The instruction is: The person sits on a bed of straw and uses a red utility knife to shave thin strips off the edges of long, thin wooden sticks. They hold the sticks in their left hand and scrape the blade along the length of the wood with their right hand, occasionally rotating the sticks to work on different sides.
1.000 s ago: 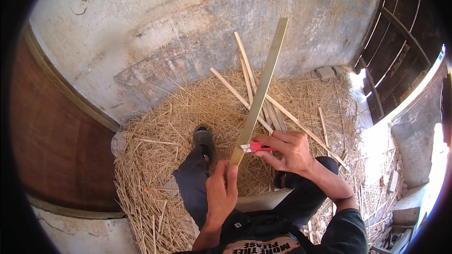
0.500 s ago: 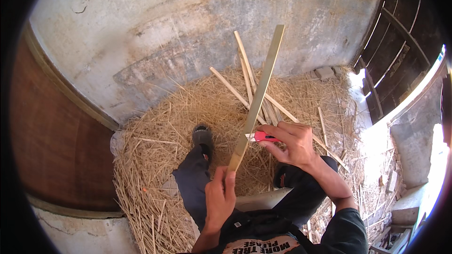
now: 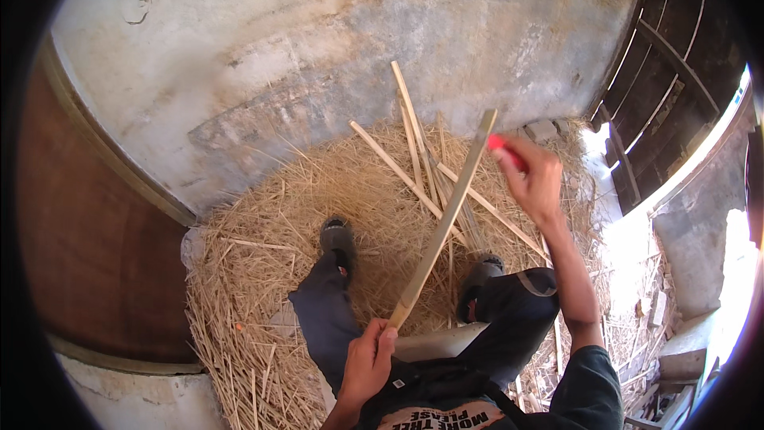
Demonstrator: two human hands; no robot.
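Observation:
My left hand (image 3: pixel 372 356) is closed around the near end of a long flat bamboo strip (image 3: pixel 446 224), which slants up and away to the right. Red plastic shows between the fingers of my right hand (image 3: pixel 535 175): a utility knife (image 3: pixel 509 153), gripped beside the strip's far end. Its blade cannot be made out here. Across my right knee lies a thin, pale, curved sliver (image 3: pixel 538 285).
Several split bamboo strips (image 3: pixel 387 161) lean and lie beyond my feet. Straw-like shavings (image 3: pixel 247 279) cover the ground. A stained wall (image 3: pixel 318 56) rises ahead, a brown panel (image 3: pixel 103 231) stands at left, and dark slatted boards (image 3: pixel 676 72) at right.
My right hand and the knife have moved from low on the bamboo strip to its far end. The strip's far end has dipped lower in view. My left hand keeps its hold.

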